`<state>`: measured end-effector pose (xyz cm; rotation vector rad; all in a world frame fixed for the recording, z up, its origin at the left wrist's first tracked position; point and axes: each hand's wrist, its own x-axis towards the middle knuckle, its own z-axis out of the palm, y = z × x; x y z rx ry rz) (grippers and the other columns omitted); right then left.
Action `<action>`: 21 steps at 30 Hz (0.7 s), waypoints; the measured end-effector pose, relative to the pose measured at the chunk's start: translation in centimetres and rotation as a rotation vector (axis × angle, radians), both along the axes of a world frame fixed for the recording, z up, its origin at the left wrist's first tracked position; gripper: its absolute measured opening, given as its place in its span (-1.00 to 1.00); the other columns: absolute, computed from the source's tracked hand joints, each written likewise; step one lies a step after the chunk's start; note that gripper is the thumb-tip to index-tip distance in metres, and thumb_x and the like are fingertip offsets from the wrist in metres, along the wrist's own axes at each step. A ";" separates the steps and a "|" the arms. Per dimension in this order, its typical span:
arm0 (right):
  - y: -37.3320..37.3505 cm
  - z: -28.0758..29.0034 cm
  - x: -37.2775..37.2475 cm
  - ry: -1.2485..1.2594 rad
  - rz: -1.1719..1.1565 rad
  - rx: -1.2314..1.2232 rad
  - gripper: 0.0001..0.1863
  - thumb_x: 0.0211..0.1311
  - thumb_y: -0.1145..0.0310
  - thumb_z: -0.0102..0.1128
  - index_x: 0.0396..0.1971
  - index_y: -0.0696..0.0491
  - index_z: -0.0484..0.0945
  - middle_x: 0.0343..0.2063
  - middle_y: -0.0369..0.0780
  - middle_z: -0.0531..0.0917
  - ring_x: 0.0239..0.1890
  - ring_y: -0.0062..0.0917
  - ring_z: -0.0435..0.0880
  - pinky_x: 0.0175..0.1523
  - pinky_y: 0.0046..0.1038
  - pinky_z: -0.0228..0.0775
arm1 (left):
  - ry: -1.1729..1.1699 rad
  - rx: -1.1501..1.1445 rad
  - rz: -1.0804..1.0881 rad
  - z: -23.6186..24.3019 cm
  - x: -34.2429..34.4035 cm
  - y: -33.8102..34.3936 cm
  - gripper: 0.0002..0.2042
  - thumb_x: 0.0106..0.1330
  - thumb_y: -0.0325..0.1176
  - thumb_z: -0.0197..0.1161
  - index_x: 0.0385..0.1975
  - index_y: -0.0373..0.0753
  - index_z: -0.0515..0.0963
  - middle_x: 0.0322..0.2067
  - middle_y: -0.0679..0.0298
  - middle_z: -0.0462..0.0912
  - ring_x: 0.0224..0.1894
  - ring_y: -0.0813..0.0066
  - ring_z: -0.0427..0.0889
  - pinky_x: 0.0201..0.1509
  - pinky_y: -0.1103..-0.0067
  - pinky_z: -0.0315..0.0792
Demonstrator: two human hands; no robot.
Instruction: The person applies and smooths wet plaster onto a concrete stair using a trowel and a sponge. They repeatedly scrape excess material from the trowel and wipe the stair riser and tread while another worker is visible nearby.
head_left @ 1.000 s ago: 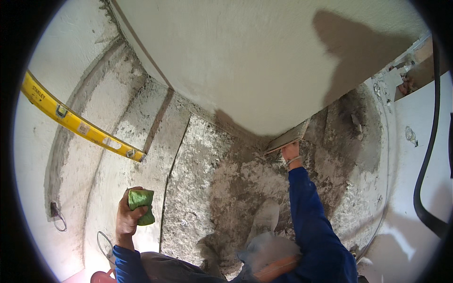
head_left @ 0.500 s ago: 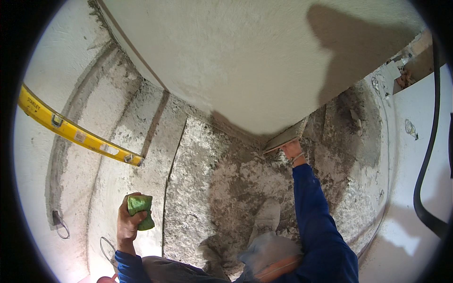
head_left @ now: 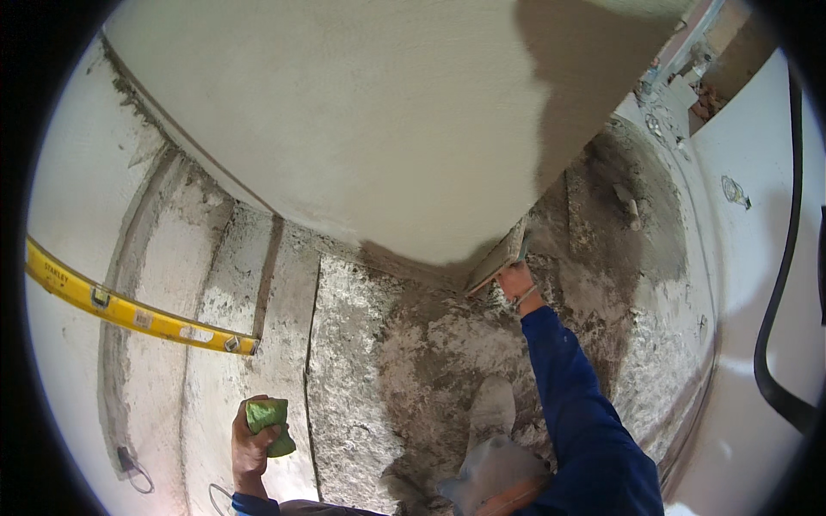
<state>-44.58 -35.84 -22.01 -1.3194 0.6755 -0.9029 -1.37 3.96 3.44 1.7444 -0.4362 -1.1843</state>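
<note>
My left hand grips a green sponge, low at the left of the head view. My right hand is closed on a flat float, held at the bottom edge of the pale plastered wall, which has shadows across it. My blue right sleeve runs down to the lower edge. Below my hands is rough, mottled grey floor, where a pale shoe shows behind a blurred shape near the camera.
A yellow spirit level lies at the left. A trowel lies at the right on the grey surface. A thick black cable hangs along the white right side, near coiled wires and rubble. Wire loops stick out at lower left.
The view has shifted, so the wall's lower edge and the level sit lower. My right hand has moved slightly left with the float, now more steeply angled. My left hand still holds the sponge.
</note>
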 end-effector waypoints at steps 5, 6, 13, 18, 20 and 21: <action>-0.6 7.5 0.7 0.140 -0.089 -0.126 -0.67 0.25 0.38 0.21 0.00 0.11 0.48 -0.04 -0.15 0.61 -0.07 -0.36 0.66 -0.04 -0.27 0.65 | 0.040 -0.067 -0.019 -0.3 0.3 -0.7 -0.41 -0.13 -0.52 0.27 0.05 -0.37 0.38 -0.17 0.13 0.57 -0.23 0.35 0.62 -0.12 0.41 0.61; -0.8 9.2 0.8 0.120 -0.118 -0.032 -0.67 0.25 0.39 0.22 -0.01 0.11 0.48 -0.03 -0.15 0.61 -0.06 -0.36 0.65 -0.03 -0.27 0.65 | 0.044 -0.075 -0.031 -0.4 0.2 -0.8 -0.41 -0.13 -0.52 0.27 0.05 -0.37 0.38 -0.17 0.13 0.58 -0.23 0.35 0.62 -0.12 0.42 0.60; -1.0 24.6 0.3 1.004 -0.115 -1.108 -0.61 0.22 0.41 0.25 0.06 0.05 0.49 0.11 -0.13 0.51 0.05 -0.34 0.59 -0.08 -0.27 0.64 | 0.065 -0.135 -0.152 -0.4 0.1 -1.8 -0.44 -0.09 -0.49 0.33 0.04 -0.36 0.40 -0.18 0.21 0.59 -0.20 0.45 0.59 -0.10 0.52 0.53; -1.7 37.4 -0.5 0.362 -0.148 -0.424 -0.60 0.33 0.39 0.09 0.14 0.13 0.40 0.10 -0.09 0.49 0.08 -0.26 0.57 -0.09 -0.19 0.64 | 0.080 -0.171 -0.245 -1.7 0.1 -3.4 -0.44 -0.07 -0.43 0.39 0.03 -0.31 0.43 -0.21 0.28 0.59 -0.19 0.49 0.57 -0.08 0.54 0.49; -1.3 39.7 -1.5 -0.073 -0.110 0.043 -0.59 0.40 0.39 -0.08 0.17 0.25 0.32 0.09 -0.03 0.48 0.07 -0.22 0.58 -0.08 -0.14 0.65 | 0.046 -0.153 -0.288 -2.2 0.1 -4.1 -0.45 -0.05 -0.41 0.39 0.03 -0.32 0.43 -0.22 0.28 0.59 -0.19 0.49 0.57 -0.09 0.53 0.49; -0.6 39.5 -2.1 0.047 -0.187 -0.090 -0.58 0.37 0.40 -0.03 0.18 0.22 0.33 0.10 -0.04 0.48 0.09 -0.20 0.56 -0.03 -0.14 0.63 | 0.013 -0.200 -0.316 -2.5 0.2 -4.9 -0.45 -0.05 -0.41 0.39 0.03 -0.32 0.43 -0.22 0.28 0.60 -0.19 0.49 0.57 -0.09 0.53 0.50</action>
